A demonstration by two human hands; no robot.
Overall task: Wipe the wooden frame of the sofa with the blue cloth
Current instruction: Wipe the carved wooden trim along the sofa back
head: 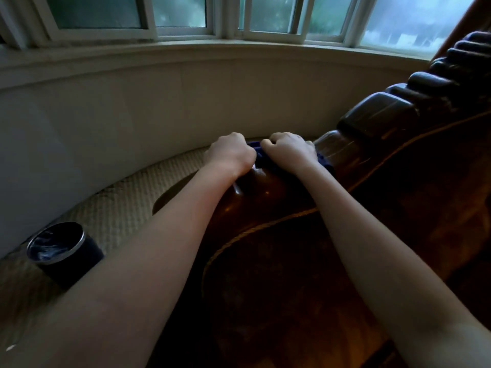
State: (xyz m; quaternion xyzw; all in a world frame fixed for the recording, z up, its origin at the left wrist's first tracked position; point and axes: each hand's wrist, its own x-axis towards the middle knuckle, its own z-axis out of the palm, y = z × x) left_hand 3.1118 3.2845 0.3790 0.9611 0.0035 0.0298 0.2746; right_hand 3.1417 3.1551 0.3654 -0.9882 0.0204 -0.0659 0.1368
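Left hand [229, 153]: fingers curled, gripping the blue cloth [259, 156].
Right hand [288, 150]: clenched on the same cloth.
Cloth: bunched between both hands, atop the sofa's carved wooden frame [372, 120].
Floor: dark bin [62, 251] near the left forearm.

Tight gap behind the sofa frame

The wall [159, 107] stands close behind the carved wooden frame [377, 120], leaving a narrow carpet [127, 205] strip on the left; a dark cup [63, 248] blocks its near end.
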